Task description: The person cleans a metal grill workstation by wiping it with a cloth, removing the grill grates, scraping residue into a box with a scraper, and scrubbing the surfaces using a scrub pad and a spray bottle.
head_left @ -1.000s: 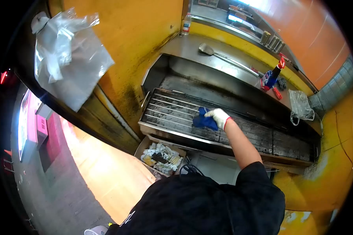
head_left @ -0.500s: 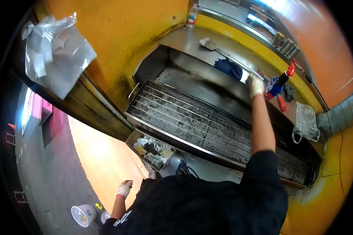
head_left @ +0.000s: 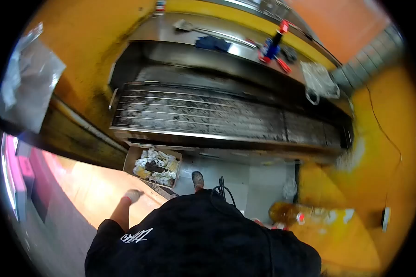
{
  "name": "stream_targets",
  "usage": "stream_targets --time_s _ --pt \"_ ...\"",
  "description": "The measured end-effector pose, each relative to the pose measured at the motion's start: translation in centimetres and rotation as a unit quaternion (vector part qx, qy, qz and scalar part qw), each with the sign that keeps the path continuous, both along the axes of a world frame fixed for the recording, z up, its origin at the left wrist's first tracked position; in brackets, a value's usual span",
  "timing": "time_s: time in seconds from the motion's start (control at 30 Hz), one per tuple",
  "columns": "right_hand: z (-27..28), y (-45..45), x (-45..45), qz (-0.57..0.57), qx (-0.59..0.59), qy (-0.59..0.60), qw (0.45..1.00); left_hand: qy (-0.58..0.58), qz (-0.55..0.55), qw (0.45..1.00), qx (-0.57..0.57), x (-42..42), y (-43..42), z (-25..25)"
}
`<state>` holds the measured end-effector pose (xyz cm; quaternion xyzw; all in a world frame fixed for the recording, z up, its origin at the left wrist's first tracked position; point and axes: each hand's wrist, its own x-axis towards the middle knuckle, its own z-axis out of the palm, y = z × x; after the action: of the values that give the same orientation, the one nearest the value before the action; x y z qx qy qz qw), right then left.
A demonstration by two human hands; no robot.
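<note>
Hovering near a box (head_left: pixel 131 159) of crumpled, yellow-stained waste (head_left: pixel 156 167), the left hand (head_left: pixel 133 195) has a grip too blurred to tell

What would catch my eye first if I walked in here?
Probably the long grill, its metal bars and sooty bed stretching across the middle. On the steel ledge behind it, a red-topped spray bottle stands out, with a dark blue cloth to its left. Below the grill's left end sits a box of crumpled waste.
</note>
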<state>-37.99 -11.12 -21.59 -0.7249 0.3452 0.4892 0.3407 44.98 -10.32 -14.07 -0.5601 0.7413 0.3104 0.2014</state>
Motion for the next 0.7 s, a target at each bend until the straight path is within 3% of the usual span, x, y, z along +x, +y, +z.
stream_targets --time_s 0.03,0.07,0.1,0.13,0.17,0.2,0.23,0.27,0.3,0.37,0.43,0.5,0.53,0.57,0.63,0.7 --pt "6.3 3.9 -1.4 -0.210 -0.007 0.039 0.977 -0.035 0.048 0.998 0.016 0.3 -2.6 1.2" --pt "11.4 5.5 -0.3 -0.285 -0.010 0.057 0.957 0.005 0.053 0.998 -0.022 2.2 -4.9 -1.4" --pt "12.9 7.6 -0.6 -0.321 -0.009 0.066 0.945 0.002 0.016 0.995 -0.094 2.4 -6.9 -1.0" --pt "14.1 9.1 -0.8 -0.345 -0.007 0.069 0.936 -0.082 -0.003 0.995 -0.051 1.5 -9.4 0.4" --pt "14.5 10.1 -1.1 -0.355 -0.005 0.065 0.933 0.010 0.066 0.988 -0.140 -0.4 -10.5 4.6" --pt "14.8 10.9 -1.1 -0.355 -0.004 0.058 0.933 0.074 0.078 0.985 -0.132 -1.5 -12.1 5.5" --pt "14.5 11.2 -1.1 -0.347 -0.003 0.044 0.937 0.134 0.248 0.959 0.017 -5.7 -13.8 13.4" --pt "14.1 10.8 -0.9 -0.330 -0.007 0.024 0.944 0.138 0.344 0.929 -0.010 -9.0 -14.3 16.7" --pt "13.7 10.2 -0.8 -0.307 -0.017 -0.001 0.951 0.168 0.339 0.925 -0.040 -11.7 -14.4 19.2" --pt "12.5 7.5 -0.1 -0.250 -0.051 -0.057 0.965 0.215 0.315 0.920 -0.094 -14.3 -14.7 18.2" --pt "11.0 3.3 0.7 -0.195 -0.124 -0.099 0.968 0.312 0.302 0.889 -0.147 -19.9 -15.2 25.7" --pt "12.0 -1.8 0.7 -0.261 -0.177 -0.081 0.945 0.389 0.305 0.836 -0.237 -22.2 -16.2 26.1" --pt "12.8 -4.4 1.0 -0.295 -0.203 -0.075 0.931 0.389 0.313 0.827 -0.259 -23.7 -16.4 28.8" --pt "12.7 -6.7 0.8 -0.508 -0.138 -0.132 0.840 0.390 0.285 0.809 -0.335 -24.0 -17.6 28.4" --pt "22.8 -10.8 3.8 -0.569 -0.170 -0.119 0.796 0.388 0.286 0.782 -0.396 -25.3 -19.8 28.6" --pt "24.6 -13.7 2.0 -0.537 -0.205 -0.159 0.803 0.366 0.294 0.768 -0.436 -26.6 -21.8 28.8"
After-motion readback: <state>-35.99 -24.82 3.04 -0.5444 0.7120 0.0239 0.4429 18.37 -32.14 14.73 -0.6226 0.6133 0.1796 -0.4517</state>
